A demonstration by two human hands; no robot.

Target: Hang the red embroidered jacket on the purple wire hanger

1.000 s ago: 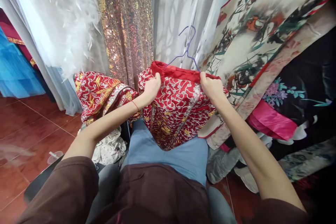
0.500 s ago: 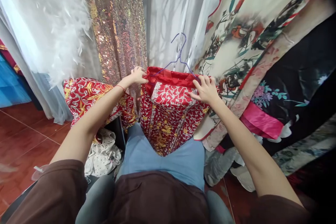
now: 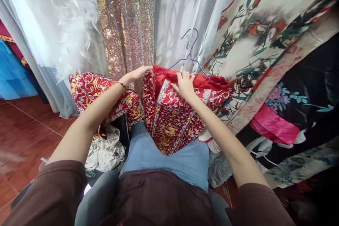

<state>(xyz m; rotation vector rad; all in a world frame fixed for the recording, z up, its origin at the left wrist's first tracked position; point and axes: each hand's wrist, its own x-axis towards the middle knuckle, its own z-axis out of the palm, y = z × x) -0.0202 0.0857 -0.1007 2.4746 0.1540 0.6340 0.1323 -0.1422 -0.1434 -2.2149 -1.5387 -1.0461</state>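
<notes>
A red embroidered bodice (image 3: 169, 123) with silver and gold patterns rests on my lap, its pointed lower end toward me. A thin purple wire hanger (image 3: 191, 55) stands up out of its red-lined top opening, hook upward. My left hand (image 3: 141, 73) grips the bodice's upper left corner, its fingertips partly hidden by the cloth. Near the middle of the top edge, my right hand (image 3: 184, 84) holds the rim, fingers curled over it and thumb on the front panel. A second red embroidered piece (image 3: 90, 90) lies beyond my left forearm.
Hanging garments stand close in front: white feathers (image 3: 71, 24), a sequined gown (image 3: 127, 24), a white floral-print dress (image 3: 243, 49) and a black embroidered one (image 3: 315, 67). White dotted cloth (image 3: 107, 152) lies at my left, above the red tiled floor (image 3: 23, 130).
My right hand has moved left from the bodice's upper right corner to near the middle of its top edge. My left hand stays at the left corner. The view has shifted slightly.
</notes>
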